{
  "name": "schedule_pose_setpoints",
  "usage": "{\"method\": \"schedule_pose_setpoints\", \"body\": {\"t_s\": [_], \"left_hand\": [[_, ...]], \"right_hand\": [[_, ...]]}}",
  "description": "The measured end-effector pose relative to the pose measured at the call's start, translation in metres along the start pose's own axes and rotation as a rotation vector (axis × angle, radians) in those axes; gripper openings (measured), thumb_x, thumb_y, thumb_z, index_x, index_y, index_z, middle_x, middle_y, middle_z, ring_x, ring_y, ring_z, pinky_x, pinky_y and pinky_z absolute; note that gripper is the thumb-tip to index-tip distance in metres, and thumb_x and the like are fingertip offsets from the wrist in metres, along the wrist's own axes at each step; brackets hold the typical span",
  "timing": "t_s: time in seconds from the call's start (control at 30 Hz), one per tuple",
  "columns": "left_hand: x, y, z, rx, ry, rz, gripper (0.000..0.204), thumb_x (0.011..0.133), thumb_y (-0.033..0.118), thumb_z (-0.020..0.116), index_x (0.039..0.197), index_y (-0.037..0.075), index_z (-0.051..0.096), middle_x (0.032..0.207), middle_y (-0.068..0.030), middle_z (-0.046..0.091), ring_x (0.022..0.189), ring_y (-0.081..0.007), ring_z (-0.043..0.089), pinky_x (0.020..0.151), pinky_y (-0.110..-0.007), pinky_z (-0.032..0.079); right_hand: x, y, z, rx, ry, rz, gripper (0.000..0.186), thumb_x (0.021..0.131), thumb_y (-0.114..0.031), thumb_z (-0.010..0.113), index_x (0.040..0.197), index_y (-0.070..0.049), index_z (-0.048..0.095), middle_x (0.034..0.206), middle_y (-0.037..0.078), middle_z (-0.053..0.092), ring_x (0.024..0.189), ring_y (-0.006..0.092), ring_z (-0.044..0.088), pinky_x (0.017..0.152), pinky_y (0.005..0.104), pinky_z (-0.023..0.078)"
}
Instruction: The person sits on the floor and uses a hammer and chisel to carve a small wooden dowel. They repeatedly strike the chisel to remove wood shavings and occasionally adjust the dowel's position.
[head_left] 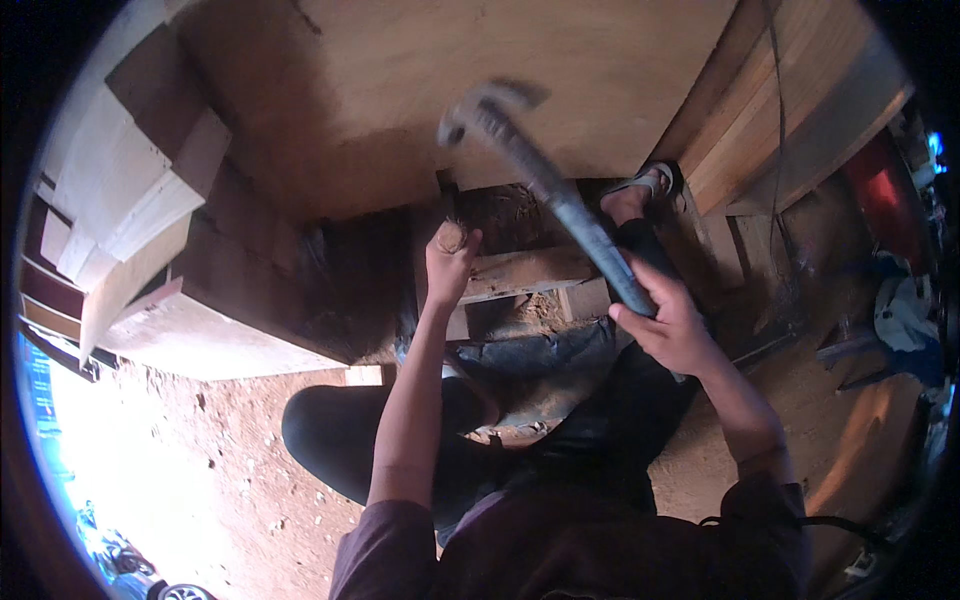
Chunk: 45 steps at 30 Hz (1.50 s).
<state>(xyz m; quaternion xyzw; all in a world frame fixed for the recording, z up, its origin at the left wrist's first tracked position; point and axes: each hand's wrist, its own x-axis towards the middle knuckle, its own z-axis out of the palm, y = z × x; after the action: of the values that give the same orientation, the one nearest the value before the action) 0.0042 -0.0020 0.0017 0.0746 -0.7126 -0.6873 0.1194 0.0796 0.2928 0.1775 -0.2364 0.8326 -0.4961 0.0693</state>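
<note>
My right hand (655, 320) grips the handle of a claw hammer (545, 180), whose blurred head is raised at upper centre, above and right of my left hand (448, 258). My left hand is closed around an upright, rough wooden piece with a roundish top (452, 236); the rest of it is hidden. Just beyond and right of that hand lies a short wooden crosspiece (525, 272) on small blocks, over a dark sheet (530, 350) and wood debris.
A large plywood panel (400, 90) stands ahead, with planks (780, 130) at right and stacked boards (140, 190) at left. My sandaled foot (635, 195) is by the panel's lower right. A red object (880, 200) sits far right; bright dirt ground (200, 450) is at lower left.
</note>
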Motion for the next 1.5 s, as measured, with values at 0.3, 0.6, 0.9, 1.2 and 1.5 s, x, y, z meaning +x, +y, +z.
{"method": "schedule_pose_setpoints", "body": {"t_s": [0.3, 0.6, 0.9, 1.2, 1.5], "left_hand": [[0.002, -0.001, 0.005, -0.03, 0.038, 0.056, 0.019, 0.091, 0.014, 0.071, 0.083, 0.007, 0.056, 0.075, 0.0057, 0.054, 0.071, -0.0062, 0.049, 0.064, -0.028, 0.042], [0.004, -0.009, 0.004, 0.003, 0.046, 0.073, 0.024, 0.089, 0.012, 0.072, 0.077, 0.005, 0.053, 0.071, 0.0035, 0.052, 0.068, -0.0072, 0.045, 0.062, -0.028, 0.042], [0.003, -0.009, 0.003, 0.068, 0.06, 0.078, 0.025, 0.087, 0.012, 0.074, 0.076, 0.003, 0.053, 0.068, 0.0002, 0.052, 0.068, -0.0087, 0.045, 0.063, -0.029, 0.043], [0.008, -0.009, -0.004, 0.163, 0.012, -0.046, 0.023, 0.084, 0.018, 0.075, 0.081, 0.0, 0.061, 0.071, -0.0039, 0.062, 0.069, -0.0103, 0.054, 0.066, -0.032, 0.048], [0.004, -0.004, -0.007, 0.108, -0.031, -0.017, 0.019, 0.087, 0.016, 0.072, 0.077, 0.003, 0.061, 0.069, -0.0006, 0.062, 0.067, -0.0091, 0.055, 0.063, -0.031, 0.047]], "right_hand": [[-0.01, 0.035, 0.029, -0.161, -0.086, 0.2, 0.053, 0.093, -0.005, 0.063, 0.143, 0.003, 0.047, 0.109, 0.008, 0.063, 0.099, 0.0102, 0.057, 0.089, 0.0261, 0.047], [0.015, -0.015, -0.004, 0.146, 0.076, 0.291, 0.037, 0.094, -0.009, 0.066, 0.129, -0.001, 0.056, 0.078, -0.005, 0.054, 0.061, 0.0041, 0.05, 0.052, 0.0237, 0.043], [0.054, -0.087, -0.057, 0.261, 0.368, 0.004, 0.052, 0.096, -0.007, 0.063, 0.144, -0.014, 0.047, 0.068, -0.008, 0.045, 0.045, 0.0008, 0.036, 0.037, 0.0197, 0.03], [0.022, -0.026, -0.018, 0.114, -0.33, 0.557, 0.065, 0.092, -0.006, 0.067, 0.15, -0.007, 0.04, 0.072, -0.006, 0.049, 0.049, 0.002, 0.041, 0.04, 0.021, 0.034], [0.012, -0.03, -0.035, 0.32, 0.081, 0.274, 0.058, 0.094, -0.003, 0.064, 0.148, -0.007, 0.043, 0.073, -0.007, 0.048, 0.05, 0.0012, 0.041, 0.043, 0.0211, 0.033]]}}
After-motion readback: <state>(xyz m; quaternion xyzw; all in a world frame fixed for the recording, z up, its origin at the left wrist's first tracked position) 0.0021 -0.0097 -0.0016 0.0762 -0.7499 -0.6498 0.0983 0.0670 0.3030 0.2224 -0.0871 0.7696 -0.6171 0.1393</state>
